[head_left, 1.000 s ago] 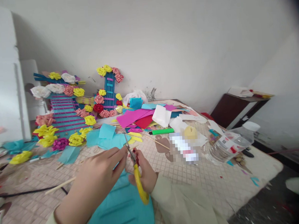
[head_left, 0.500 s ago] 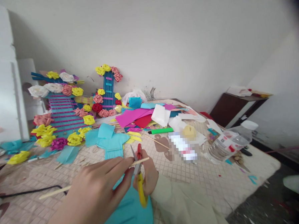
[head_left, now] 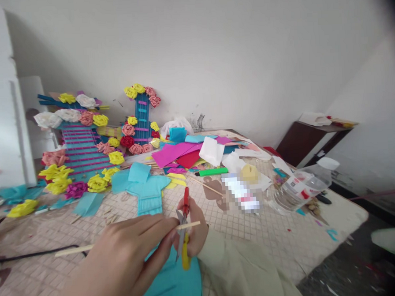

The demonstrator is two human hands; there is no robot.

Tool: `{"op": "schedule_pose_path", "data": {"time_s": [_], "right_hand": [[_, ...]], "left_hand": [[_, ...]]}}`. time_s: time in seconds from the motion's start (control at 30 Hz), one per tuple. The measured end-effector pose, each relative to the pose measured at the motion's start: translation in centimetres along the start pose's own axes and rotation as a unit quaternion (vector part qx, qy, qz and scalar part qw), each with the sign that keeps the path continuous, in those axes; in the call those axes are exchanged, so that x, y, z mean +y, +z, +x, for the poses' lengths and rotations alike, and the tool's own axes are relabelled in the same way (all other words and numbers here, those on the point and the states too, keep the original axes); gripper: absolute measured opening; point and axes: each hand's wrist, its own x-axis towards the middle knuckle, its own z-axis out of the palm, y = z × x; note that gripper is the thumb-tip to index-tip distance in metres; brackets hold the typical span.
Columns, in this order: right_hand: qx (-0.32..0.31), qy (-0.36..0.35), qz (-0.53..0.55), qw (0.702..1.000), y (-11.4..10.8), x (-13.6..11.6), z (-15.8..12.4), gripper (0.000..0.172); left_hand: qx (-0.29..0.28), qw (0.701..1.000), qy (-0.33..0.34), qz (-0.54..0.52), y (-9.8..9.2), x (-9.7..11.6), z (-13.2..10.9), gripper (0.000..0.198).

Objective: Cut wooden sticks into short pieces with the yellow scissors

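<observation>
Beige checked cloth is covering the table, which is running right and far toward a white wall. Far left, two blue frames are standing, studded with paper roses. Mid-table, loose paper sheets are piling up, with a green marker lying just near of them. A plastic bottle is lying on its side to the right. A dark side table is sitting far right.

At the near edge, the left hand is pinching a wooden stick at its fingertips. The stick is lying roughly level, left to right. The right hand is gripping scissors, their blades crossing the stick just right of the left fingertips. Can't tell whether they're biting. A teal sheet is lying under both hands.
</observation>
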Motion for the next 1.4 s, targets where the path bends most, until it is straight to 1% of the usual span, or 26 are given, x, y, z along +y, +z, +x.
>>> {"op": "schedule_pose_path", "data": {"time_s": [0.07, 0.17, 0.27, 0.33, 0.43, 0.57, 0.67, 0.77, 0.9, 1.03, 1.17, 1.3, 1.37, 1.4], "right_hand": [[-0.001, -0.012, 0.024, 1.0, -0.2, -0.6, 0.2, 0.048], [-0.011, 0.009, 0.05, 0.999, -0.5, -1.2, 0.6, 0.052], [-0.057, 0.025, 0.097, 0.993, -0.5, -1.4, 1.0, 0.056], [-0.077, 0.02, 0.127, 0.989, -0.5, -1.4, 1.1, 0.057], [-0.08, 0.01, 0.154, 0.985, -0.4, -1.2, 1.2, 0.055], [-0.082, 0.014, 0.166, 0.983, -0.4, -1.4, 1.2, 0.054], [-0.075, 0.011, 0.159, 0.984, -0.4, -1.7, 1.3, 0.053], [-0.071, 0.004, 0.138, 0.988, -0.4, -1.7, 1.4, 0.048], [-0.03, -0.008, 0.071, 0.997, -0.1, -1.3, 0.9, 0.043], [0.009, -0.005, 0.005, 1.0, 0.1, -0.9, 0.2, 0.047], [0.012, -0.007, -0.002, 1.0, 0.0, -0.7, 0.1, 0.056], [0.03, -0.002, -0.005, 1.0, 0.3, 0.0, -0.1, 0.052], [0.05, 0.013, -0.005, 0.999, 0.6, 0.5, -0.4, 0.055], [0.05, 0.027, 0.0, 0.998, 0.7, 0.7, -0.6, 0.057]], "left_hand": [[0.001, 1.0, -0.007, -0.006, 0.1, 0.0, 0.0, 0.035], [0.012, 1.0, -0.009, -0.006, 0.0, -0.2, 0.1, 0.038], [0.023, 0.999, -0.023, -0.003, -0.3, -0.3, 0.2, 0.037], [0.023, 0.999, -0.032, -0.008, -0.4, -0.4, 0.2, 0.037], [0.024, 0.999, -0.029, -0.012, -0.4, -0.3, 0.4, 0.038], [0.044, 0.999, -0.023, -0.008, -0.1, -0.4, 0.5, 0.038], [0.036, 0.999, -0.024, -0.018, 0.0, -0.6, 0.4, 0.037], [0.019, 0.999, -0.032, -0.026, 0.1, -0.8, 0.3, 0.036], [0.029, 0.999, -0.029, -0.017, 0.2, -0.8, 0.3, 0.039], [0.024, 0.999, -0.033, -0.024, 0.3, -0.8, 0.3, 0.041], [0.015, 0.998, -0.036, -0.041, 0.2, -0.7, 0.2, 0.039], [0.012, 0.999, -0.028, -0.034, 0.2, -0.6, 0.0, 0.036], [0.014, 0.999, -0.027, -0.026, 0.1, -0.5, -0.2, 0.036], [0.017, 0.999, -0.027, -0.026, 0.1, -0.5, -0.2, 0.036]]}}
